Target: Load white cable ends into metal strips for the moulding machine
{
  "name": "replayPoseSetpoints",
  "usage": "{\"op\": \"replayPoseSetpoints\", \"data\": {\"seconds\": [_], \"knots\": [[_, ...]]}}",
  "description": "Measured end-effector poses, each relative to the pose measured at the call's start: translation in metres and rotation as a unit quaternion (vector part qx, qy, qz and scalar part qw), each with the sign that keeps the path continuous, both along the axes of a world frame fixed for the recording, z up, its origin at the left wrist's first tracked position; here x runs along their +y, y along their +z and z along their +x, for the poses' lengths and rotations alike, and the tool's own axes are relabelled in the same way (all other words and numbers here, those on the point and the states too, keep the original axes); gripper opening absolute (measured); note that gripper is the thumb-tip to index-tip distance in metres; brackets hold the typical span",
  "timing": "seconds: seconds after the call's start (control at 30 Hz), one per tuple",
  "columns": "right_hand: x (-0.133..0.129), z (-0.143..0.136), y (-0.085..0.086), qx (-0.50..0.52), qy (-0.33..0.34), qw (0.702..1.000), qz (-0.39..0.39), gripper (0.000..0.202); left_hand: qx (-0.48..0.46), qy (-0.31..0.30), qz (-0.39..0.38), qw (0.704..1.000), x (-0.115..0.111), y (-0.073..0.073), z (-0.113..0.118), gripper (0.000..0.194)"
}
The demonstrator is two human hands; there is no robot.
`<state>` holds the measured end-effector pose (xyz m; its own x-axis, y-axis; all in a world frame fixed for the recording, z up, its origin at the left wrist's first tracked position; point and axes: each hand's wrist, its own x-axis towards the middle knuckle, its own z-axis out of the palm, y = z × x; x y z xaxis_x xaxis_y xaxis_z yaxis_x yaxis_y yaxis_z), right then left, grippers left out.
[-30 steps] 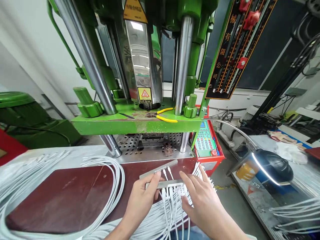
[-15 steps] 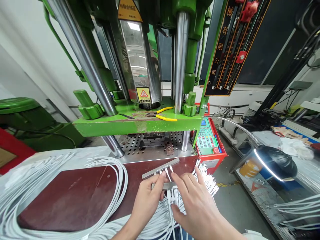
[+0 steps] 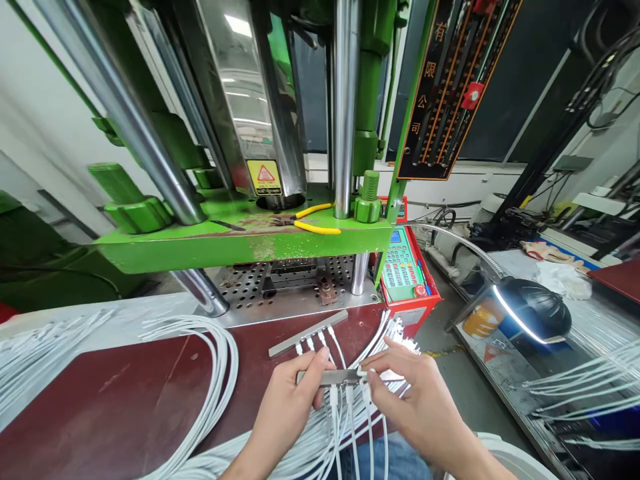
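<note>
Metal bar (image 3: pixel 334 378) lies nine-to-three: our left hand (image 3: pixel 294 392) grips its nine-o'clock end; our right hand (image 3: pixel 414 387) pinches a white plug (image 3: pixel 366 387) toward three.

From where I'm standing: one cam only, on the person's head, facing fwd & tilted down over the bench board (image 3: pixel 110 407). L hand (image 3: pixel 290 400) & R hand (image 3: pixel 417 393) are v. close to it, low ctr, forearms coming in off the btm edge; jeans (image 3: pixel 405 460) peek in btm ctr-right, so it's looking down past the lap. Green press (image 3: pixel 225 252) sits a bit farther off, roughly head-on, upper ctr, top cut off by the frame. It's a wide view: the L steel column (image 3: pixel 137 127) splays to upper L. Lamp (image 3: pixel 540 319) at mid R, white wall (image 3: pixel 30 127) farther back, upper L.
</note>
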<state>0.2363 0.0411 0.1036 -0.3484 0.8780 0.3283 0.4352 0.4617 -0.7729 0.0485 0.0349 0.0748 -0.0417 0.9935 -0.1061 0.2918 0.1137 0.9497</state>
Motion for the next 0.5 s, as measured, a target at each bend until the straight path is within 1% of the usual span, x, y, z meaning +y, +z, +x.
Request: {"op": "replayPoseSetpoints", "data": {"seconds": [0.07, 0.1, 0.13, 0.17, 0.23, 0.27, 0.3, 0.33, 0.43, 0.5], "knots": [[-0.004, 0.009, -0.002, 0.047, -0.038, 0.998, -0.018, 0.019, 0.001, 0.003, -0.011, 1.0, 0.0, 0.002, 0.002, 0.045], [-0.008, 0.013, -0.004, 0.063, -0.055, 0.996, -0.011, 0.018, 0.005, 0.006, -0.021, 1.0, 0.0, 0.004, 0.004, 0.044], [-0.012, 0.017, -0.006, 0.07, -0.064, 0.995, 0.015, 0.017, 0.011, 0.009, -0.03, 0.999, 0.0, 0.006, 0.007, 0.043], [-0.017, 0.02, -0.007, 0.068, -0.066, 0.994, 0.056, 0.016, 0.019, 0.009, -0.036, 0.999, 0.0, 0.009, 0.01, 0.043], [-0.027, 0.025, -0.006, 0.041, -0.058, 0.987, 0.143, 0.023, 0.032, 0.004, -0.04, 0.999, 0.0, 0.015, 0.018, 0.043], [-0.032, 0.028, -0.004, 0.027, -0.054, 0.983, 0.173, 0.029, 0.035, -0.003, -0.039, 0.999, -0.001, 0.018, 0.021, 0.043], [-0.035, 0.03, -0.001, 0.02, -0.052, 0.981, 0.187, 0.032, 0.036, -0.008, -0.038, 0.999, -0.001, 0.022, 0.025, 0.044], [-0.039, 0.032, 0.002, 0.023, -0.049, 0.982, 0.183, 0.034, 0.034, -0.011, -0.039, 0.999, -0.002, 0.026, 0.028, 0.045], [-0.043, 0.04, 0.011, 0.075, -0.031, 0.988, 0.133, 0.033, 0.017, -0.001, -0.047, 0.999, -0.005, 0.039, 0.035, 0.044], [-0.045, 0.044, 0.013, 0.077, -0.018, 0.989, 0.128, 0.034, 0.002, 0.008, -0.045, 0.999, -0.006, 0.044, 0.037, 0.042]]}}
